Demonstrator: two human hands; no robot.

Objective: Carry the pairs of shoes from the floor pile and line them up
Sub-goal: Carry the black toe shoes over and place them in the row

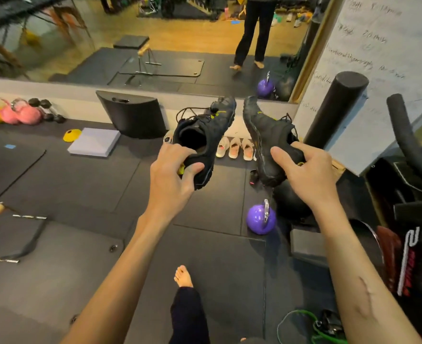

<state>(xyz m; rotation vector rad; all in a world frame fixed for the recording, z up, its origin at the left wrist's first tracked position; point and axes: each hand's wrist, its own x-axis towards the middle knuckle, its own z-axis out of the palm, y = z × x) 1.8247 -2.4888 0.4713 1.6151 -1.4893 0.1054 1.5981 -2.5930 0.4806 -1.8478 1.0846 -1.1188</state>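
Note:
I carry a pair of black shoes with yellow-green marks, one in each hand, held up above the dark floor mats. My left hand [172,171] grips the heel of the left black shoe [206,125], whose opening faces me and whose laces hang loose. My right hand [304,170] grips the heel of the right black shoe [262,125], turned with its side toward me. Beyond them, several pale shoes with pink insoles [234,147] stand in a row against the mirror wall.
A purple kettlebell [260,218] and a black ball [291,199] sit right of my path. A black foam roller [334,112] and an exercise machine [408,194] crowd the right. A black wedge [133,114], a grey pad [94,145] and pink kettlebells [19,114] line the wall.

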